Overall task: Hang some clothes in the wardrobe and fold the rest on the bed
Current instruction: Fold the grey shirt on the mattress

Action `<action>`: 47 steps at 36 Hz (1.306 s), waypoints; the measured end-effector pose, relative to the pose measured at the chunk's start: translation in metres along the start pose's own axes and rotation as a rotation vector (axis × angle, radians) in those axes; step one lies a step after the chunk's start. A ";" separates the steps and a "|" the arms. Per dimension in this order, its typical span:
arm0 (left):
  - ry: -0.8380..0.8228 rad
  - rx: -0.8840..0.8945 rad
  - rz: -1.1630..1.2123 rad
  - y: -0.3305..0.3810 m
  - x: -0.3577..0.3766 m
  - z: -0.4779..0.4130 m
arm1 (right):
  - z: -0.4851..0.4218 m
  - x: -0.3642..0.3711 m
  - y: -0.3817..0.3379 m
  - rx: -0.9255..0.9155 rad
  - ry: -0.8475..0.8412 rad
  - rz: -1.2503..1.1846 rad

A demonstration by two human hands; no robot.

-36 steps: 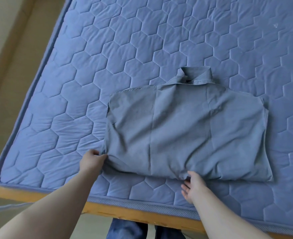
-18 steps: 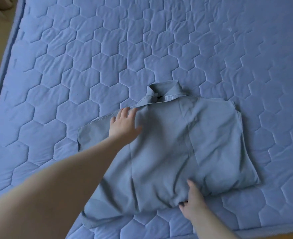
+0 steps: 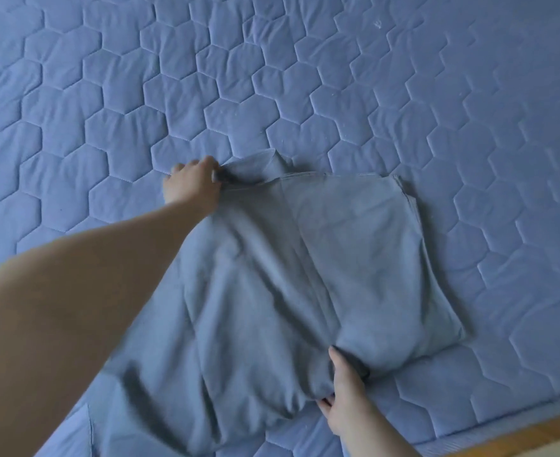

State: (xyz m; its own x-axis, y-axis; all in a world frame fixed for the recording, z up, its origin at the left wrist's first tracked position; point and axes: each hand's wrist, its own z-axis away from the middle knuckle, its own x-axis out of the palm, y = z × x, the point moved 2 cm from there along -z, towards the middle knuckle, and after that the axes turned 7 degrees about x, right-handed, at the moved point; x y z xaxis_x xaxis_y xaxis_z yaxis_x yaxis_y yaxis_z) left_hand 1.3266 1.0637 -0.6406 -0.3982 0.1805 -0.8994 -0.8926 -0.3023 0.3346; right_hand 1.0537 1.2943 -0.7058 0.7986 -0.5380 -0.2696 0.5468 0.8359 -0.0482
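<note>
left hand [image 3: 192, 186] grips shirt [image 3: 305, 275] collar, right hand [image 3: 346, 395] pinches hem

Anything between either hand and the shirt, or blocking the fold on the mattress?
Nothing visible. The left hand grips the shirt by its collar, the right hand pinches its near edge; nothing else lies on the mattress around it.

left grip [image 3: 192, 186] outstretched, curled; right grip [image 3: 346, 392] close, pinching.
</note>
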 end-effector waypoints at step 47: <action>-0.713 -0.195 0.455 0.045 0.003 0.017 | 0.050 -0.025 -0.021 -0.022 -0.486 -0.134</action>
State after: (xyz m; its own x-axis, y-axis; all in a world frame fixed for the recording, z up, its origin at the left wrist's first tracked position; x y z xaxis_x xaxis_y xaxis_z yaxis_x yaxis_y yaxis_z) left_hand 1.2822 1.0666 -0.6232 -0.8034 0.5272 -0.2767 -0.5882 -0.6306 0.5063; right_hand 1.0349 1.2846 -0.6498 0.7495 -0.6249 0.2186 0.6512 0.7553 -0.0738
